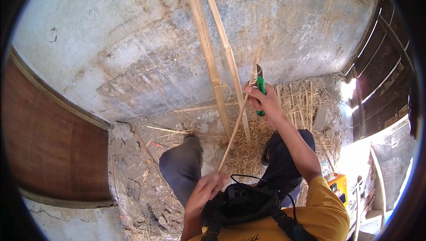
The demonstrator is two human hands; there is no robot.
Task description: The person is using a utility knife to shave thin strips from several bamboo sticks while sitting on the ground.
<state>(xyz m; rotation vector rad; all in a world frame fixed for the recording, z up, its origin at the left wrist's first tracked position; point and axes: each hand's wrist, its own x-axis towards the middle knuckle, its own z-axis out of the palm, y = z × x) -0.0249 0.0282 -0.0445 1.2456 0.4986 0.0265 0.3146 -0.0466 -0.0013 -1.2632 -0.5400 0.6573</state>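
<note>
My right hand [268,101] is closed around a green utility knife [261,86], its blade pointing up and away from me. The blade lies against a thin bamboo strip [232,144], and a pale curl of shaving shows beside it. Closer to my body, my left hand [206,188] grips the strip's lower end above my lap. The strip slants up to the right past the knife, where its far end looks blurred. Just beyond my hands, a thick split bamboo pole [205,37] and a narrower bamboo slat [231,61] lean on the wall.
Shavings [248,156] cover the floor between and around my legs. A stained concrete wall [146,50] rises ahead. At left stands a brown wooden panel [57,139], at right a dark plank wall [384,63]. An orange object [339,185] sits by my right side.
</note>
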